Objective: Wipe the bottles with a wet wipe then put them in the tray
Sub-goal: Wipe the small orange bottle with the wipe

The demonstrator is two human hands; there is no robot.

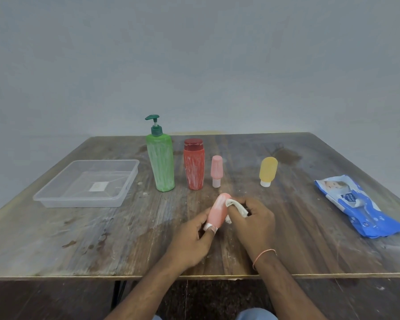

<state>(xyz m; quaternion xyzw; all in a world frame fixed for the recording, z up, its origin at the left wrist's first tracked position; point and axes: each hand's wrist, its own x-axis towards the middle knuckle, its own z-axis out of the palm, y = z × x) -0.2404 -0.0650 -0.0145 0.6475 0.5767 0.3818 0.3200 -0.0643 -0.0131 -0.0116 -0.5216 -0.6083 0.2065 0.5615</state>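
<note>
**Salmon bottle mid-wipe, tray not yet filled**

The left hand [192, 236] holds the salmon-pink bottle [218, 211] by its cap end, grip closed around it, tilting it up above the desk [79, 239]. The right hand [252, 220] pinches a bunched wet wipe [237, 207] against the bottle's upper side, grip closed on the wipe.

Four more bottles stand in a row behind: the green pump bottle [161, 162], the red bottle [194, 166], a small pink bottle [216, 170] and a yellow bottle [268, 170], the last two resting on their caps. The clear tray [44, 197] sits well to the left with nothing in it; the blue pack of wipes [356, 204] lies at the right.

The risks, as I judge them: a wet, smooth bottle held only at one end could slip out under the wipe's pressure. The reach to the tray passes near the tall pump bottle, which could be knocked over. The cap-standing bottles look easy to tip.
</note>
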